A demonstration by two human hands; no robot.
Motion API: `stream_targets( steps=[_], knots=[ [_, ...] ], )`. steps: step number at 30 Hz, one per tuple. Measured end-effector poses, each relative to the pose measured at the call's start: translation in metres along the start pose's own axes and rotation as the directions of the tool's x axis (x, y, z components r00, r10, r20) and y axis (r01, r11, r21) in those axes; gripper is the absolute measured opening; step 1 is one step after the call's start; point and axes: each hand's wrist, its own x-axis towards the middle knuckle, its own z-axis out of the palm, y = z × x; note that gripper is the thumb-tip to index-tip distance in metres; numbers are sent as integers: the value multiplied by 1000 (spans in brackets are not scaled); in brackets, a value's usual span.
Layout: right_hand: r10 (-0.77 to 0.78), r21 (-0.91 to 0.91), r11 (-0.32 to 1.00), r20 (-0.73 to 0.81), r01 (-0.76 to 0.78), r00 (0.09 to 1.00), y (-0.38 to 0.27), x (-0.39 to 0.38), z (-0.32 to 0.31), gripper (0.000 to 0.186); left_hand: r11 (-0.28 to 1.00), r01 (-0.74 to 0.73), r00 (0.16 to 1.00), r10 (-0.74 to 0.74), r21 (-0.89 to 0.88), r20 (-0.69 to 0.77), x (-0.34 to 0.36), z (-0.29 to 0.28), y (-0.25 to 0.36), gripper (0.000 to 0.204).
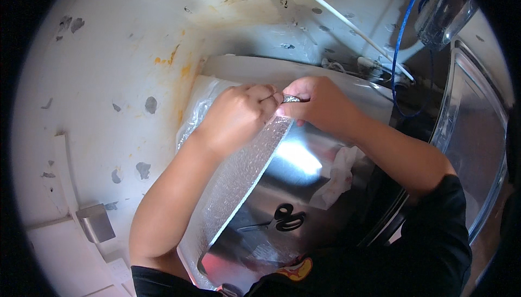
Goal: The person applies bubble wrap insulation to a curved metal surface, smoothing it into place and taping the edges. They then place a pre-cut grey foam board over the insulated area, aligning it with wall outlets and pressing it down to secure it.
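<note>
My left hand point(247, 109) is closed at the upper end of a long, silvery bubble-textured sheet point(244, 172). My right hand point(315, 101) meets it there, fingers pinched around a small speckled silvery piece point(291, 99), which both hands hold; whether this is part of the sheet I cannot tell. The sheet lies along the left side of a shiny metal surface point(325, 226), with clear plastic film point(195, 118) behind it. Black-handled scissors point(287, 216) lie on the metal below my hands, and a crumpled white paper or cloth point(334, 183) rests near my right forearm.
A scuffed white wall point(108, 80) rises at left and back, with a small metal bracket point(95, 223) at lower left. A white rod point(342, 17), blue cords point(399, 36) and a transparent container point(442, 14) are at upper right. A metal-framed panel point(477, 150) stands at right.
</note>
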Motion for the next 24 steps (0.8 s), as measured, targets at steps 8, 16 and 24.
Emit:
stream_targets(
  steps=[8, 16, 24],
  knots=[
    [-15, -20, 1000, 3, 15, 1000, -4, -1, -2, 29, 988, 21, 1000, -18, -151, 23, 9, -3, -6, 23],
    [-56, 7, 998, 20, 55, 998, -6, 0, -4, 31, 954, 52, 989, -91, -296, -119, 10, -4, -11, 12],
    [15, 10, 1000, 95, -16, 995, -9, 0, 6, 26, 825, 276, 947, -320, -492, -6, 2, -13, -17, 15]
  ],
)
